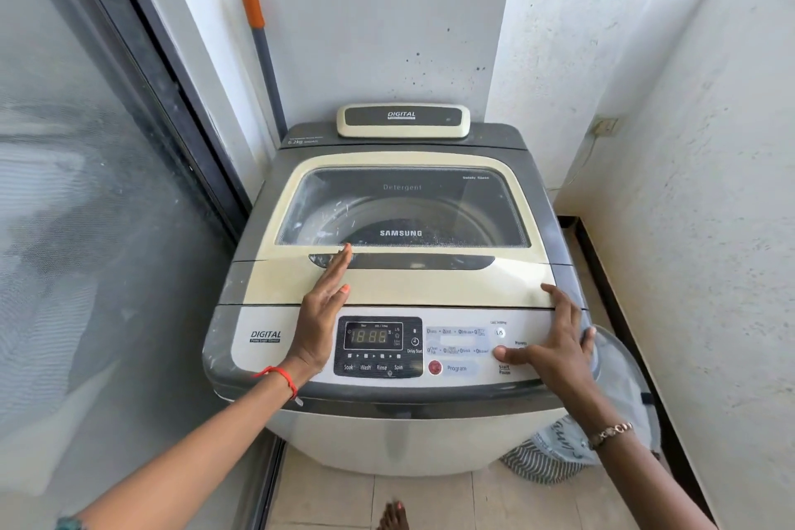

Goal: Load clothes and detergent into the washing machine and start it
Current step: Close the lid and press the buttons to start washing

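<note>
Pressing with our right hand (555,351), thumb by the start button (504,369), we risk hitting power instead. Our left hand (320,314) lies flat and spread on the shut lid (387,284) of the washing machine (387,435); clothes (542,460) sit beside it.

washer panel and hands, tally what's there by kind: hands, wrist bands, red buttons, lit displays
hands: 2, left and right
wrist bands: 2, red thread and bracelet
red buttons: 1
lit displays: 1
total: 6
</note>
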`<action>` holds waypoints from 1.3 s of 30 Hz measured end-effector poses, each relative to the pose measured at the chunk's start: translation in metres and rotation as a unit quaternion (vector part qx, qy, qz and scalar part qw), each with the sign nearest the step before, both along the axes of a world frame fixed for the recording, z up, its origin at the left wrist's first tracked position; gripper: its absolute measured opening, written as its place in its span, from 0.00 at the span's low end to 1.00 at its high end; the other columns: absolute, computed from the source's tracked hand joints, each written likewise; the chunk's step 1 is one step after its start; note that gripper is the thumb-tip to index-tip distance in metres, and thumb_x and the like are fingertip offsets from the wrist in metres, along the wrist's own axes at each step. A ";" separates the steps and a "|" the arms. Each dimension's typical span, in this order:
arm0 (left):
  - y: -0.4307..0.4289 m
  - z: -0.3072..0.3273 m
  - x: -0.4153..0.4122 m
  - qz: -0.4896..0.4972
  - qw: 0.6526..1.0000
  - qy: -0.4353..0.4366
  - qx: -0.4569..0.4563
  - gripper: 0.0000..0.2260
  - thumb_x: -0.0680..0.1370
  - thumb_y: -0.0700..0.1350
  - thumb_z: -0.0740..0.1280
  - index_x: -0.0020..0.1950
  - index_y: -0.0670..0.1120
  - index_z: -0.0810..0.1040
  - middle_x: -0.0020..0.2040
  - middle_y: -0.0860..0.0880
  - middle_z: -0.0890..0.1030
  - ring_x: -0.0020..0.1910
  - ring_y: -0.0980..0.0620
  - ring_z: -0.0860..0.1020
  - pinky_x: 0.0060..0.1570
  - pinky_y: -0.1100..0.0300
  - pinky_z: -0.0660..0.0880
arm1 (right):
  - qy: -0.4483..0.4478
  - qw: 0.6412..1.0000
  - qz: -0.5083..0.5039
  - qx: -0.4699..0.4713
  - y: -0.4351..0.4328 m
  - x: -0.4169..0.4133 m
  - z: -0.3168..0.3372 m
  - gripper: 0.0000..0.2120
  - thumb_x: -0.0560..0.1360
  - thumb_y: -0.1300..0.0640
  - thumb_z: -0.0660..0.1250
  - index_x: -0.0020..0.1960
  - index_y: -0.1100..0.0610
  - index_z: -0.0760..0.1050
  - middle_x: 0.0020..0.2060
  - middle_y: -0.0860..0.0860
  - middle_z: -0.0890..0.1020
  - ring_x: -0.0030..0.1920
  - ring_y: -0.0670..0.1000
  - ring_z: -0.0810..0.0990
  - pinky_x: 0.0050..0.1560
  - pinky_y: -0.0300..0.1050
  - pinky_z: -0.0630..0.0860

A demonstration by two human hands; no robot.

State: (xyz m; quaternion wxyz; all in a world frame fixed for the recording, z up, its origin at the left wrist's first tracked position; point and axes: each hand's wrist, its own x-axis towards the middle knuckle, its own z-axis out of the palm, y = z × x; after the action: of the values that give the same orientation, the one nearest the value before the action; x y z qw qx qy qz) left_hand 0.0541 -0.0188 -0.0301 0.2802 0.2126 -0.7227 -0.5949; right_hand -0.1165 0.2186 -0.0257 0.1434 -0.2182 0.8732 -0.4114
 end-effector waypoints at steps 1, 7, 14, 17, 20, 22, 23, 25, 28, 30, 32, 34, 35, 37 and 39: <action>0.002 0.000 0.000 0.005 1.000 -0.005 -0.011 0.26 0.73 0.52 0.58 0.71 0.46 0.64 0.73 0.52 0.64 0.73 0.61 0.59 0.71 0.69 0.54 | 0.003 1.000 0.003 0.007 0.000 -0.002 -0.001 0.48 0.60 0.57 0.79 0.71 0.49 0.55 0.72 0.50 0.57 0.73 0.53 0.50 0.73 0.53 0.36; 0.005 0.005 0.001 0.005 0.999 -0.035 -0.038 0.26 0.73 0.53 0.58 0.70 0.49 0.64 0.72 0.55 0.64 0.72 0.64 0.59 0.70 0.71 0.54 | 0.003 0.999 0.026 0.019 0.005 -0.001 -0.007 0.50 0.61 0.49 0.78 0.73 0.50 0.50 0.75 0.52 0.53 0.75 0.51 0.46 0.73 0.53 0.33; -0.003 0.013 0.003 -0.010 0.999 -0.048 0.018 0.21 0.75 0.45 0.58 0.69 0.50 0.66 0.70 0.58 0.67 0.68 0.72 0.62 0.64 0.78 0.57 | 0.018 0.996 0.051 0.065 0.002 -0.004 0.004 0.57 0.61 0.48 0.78 0.75 0.50 0.42 0.76 0.52 0.44 0.75 0.50 0.40 0.72 0.53 0.32; -0.005 0.013 0.004 -0.015 0.998 -0.063 0.025 0.21 0.75 0.46 0.58 0.68 0.53 0.67 0.66 0.69 0.68 0.68 0.72 0.61 0.63 0.80 0.57 | 0.026 0.987 0.084 0.134 -0.003 -0.017 0.012 0.64 0.57 0.44 0.79 0.74 0.50 0.34 0.75 0.52 0.35 0.73 0.50 0.32 0.70 0.56 0.31; -0.006 0.013 0.004 -0.027 0.995 -0.088 0.026 0.20 0.77 0.48 0.58 0.69 0.57 0.65 0.64 0.76 0.64 0.67 0.76 0.57 0.62 0.80 0.55 | 0.047 0.970 0.130 0.201 -0.011 -0.030 0.019 0.71 0.53 0.38 0.78 0.70 0.49 0.23 0.70 0.50 0.26 0.68 0.48 0.24 0.69 0.58 0.30; -0.009 0.014 0.005 -0.054 0.991 -0.126 -0.006 0.21 0.80 0.46 0.59 0.71 0.60 0.60 0.66 0.79 0.58 0.67 0.79 0.52 0.64 0.78 0.52 | 0.066 0.951 0.173 0.249 -0.017 -0.037 0.022 0.71 0.52 0.36 0.77 0.65 0.46 0.19 0.66 0.49 0.22 0.66 0.50 0.22 0.68 0.59 0.29; -0.012 0.014 0.007 -0.070 0.985 -0.152 -0.042 0.23 0.80 0.46 0.59 0.72 0.61 0.56 0.67 0.79 0.53 0.67 0.79 0.49 0.66 0.76 0.50 | 0.075 0.941 0.197 0.266 -0.021 -0.040 0.024 0.71 0.53 0.35 0.76 0.64 0.46 0.18 0.66 0.49 0.22 0.66 0.51 0.22 0.67 0.59 0.29; -0.020 0.012 0.010 -0.085 0.958 -0.224 -0.160 0.30 0.78 0.55 0.59 0.74 0.60 0.44 0.71 0.73 0.40 0.70 0.74 0.39 0.69 0.70 0.38 | 0.086 0.922 0.245 0.286 -0.030 -0.046 0.027 0.71 0.53 0.35 0.76 0.63 0.45 0.17 0.66 0.49 0.21 0.67 0.53 0.22 0.64 0.58 0.26; -0.042 0.010 0.014 -0.045 0.864 -0.343 -0.366 0.42 0.70 0.72 0.51 0.73 0.56 0.31 0.71 0.63 0.27 0.70 0.61 0.26 0.65 0.60 0.21 | 0.111 0.899 0.295 0.302 -0.043 -0.056 0.035 0.70 0.54 0.36 0.76 0.65 0.45 0.19 0.66 0.48 0.21 0.67 0.52 0.22 0.64 0.56 0.26; -0.055 0.011 0.016 -0.021 0.821 -0.379 -0.426 0.46 0.67 0.76 0.50 0.73 0.56 0.29 0.72 0.58 0.26 0.70 0.55 0.25 0.64 0.49 0.20 | 0.112 0.893 0.318 0.299 -0.053 -0.063 0.039 0.68 0.55 0.32 0.73 0.67 0.44 0.21 0.67 0.47 0.22 0.68 0.51 0.22 0.66 0.56 0.27; -0.067 0.012 0.013 -0.014 0.807 -0.378 -0.453 0.50 0.64 0.79 0.52 0.74 0.57 0.31 0.75 0.54 0.30 0.73 0.51 0.29 0.65 0.43 0.24 | 0.089 0.899 0.325 0.278 -0.063 -0.069 0.041 0.64 0.54 0.26 0.68 0.67 0.42 0.22 0.68 0.45 0.24 0.69 0.49 0.23 0.68 0.54 0.28; -0.078 0.014 0.008 -0.026 0.796 -0.377 -0.472 0.52 0.62 0.80 0.54 0.76 0.55 0.36 0.77 0.50 0.35 0.74 0.47 0.33 0.66 0.40 0.27 | 0.086 0.906 0.320 0.262 -0.073 -0.073 0.036 0.61 0.51 0.19 0.58 0.68 0.40 0.24 0.69 0.44 0.25 0.69 0.49 0.24 0.70 0.55 0.30; -0.083 0.017 0.006 -0.035 0.796 -0.380 -0.470 0.53 0.61 0.81 0.54 0.76 0.56 0.37 0.77 0.50 0.35 0.74 0.46 0.32 0.66 0.39 0.27 | 0.094 0.909 0.314 0.259 -0.075 -0.074 0.031 0.60 0.50 0.16 0.53 0.68 0.39 0.25 0.69 0.44 0.26 0.70 0.49 0.25 0.70 0.56 0.30; -0.092 0.019 0.001 -0.047 0.805 -0.379 -0.453 0.54 0.59 0.81 0.56 0.73 0.60 0.32 0.75 0.53 0.30 0.72 0.48 0.28 0.66 0.39 0.25 | 0.110 0.918 0.293 0.244 -0.076 -0.075 0.022 0.56 0.51 0.15 0.46 0.69 0.39 0.28 0.71 0.44 0.30 0.71 0.48 0.27 0.71 0.54 0.31; -0.098 0.019 -0.001 -0.079 0.817 -0.391 -0.417 0.55 0.58 0.80 0.58 0.72 0.62 0.30 0.72 0.56 0.25 0.70 0.50 0.24 0.66 0.39 0.26 | 0.125 0.929 0.267 0.222 -0.074 -0.074 0.016 0.54 0.53 0.16 0.44 0.71 0.40 0.32 0.73 0.43 0.35 0.72 0.44 0.29 0.72 0.50 0.31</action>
State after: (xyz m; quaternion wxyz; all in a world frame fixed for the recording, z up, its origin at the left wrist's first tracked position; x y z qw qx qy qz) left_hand 0.0527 -0.1165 -0.0110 -0.0119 0.2318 -0.9648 -0.1237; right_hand -0.1901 0.1448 -0.0098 0.1827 -0.4557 0.8625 -0.1225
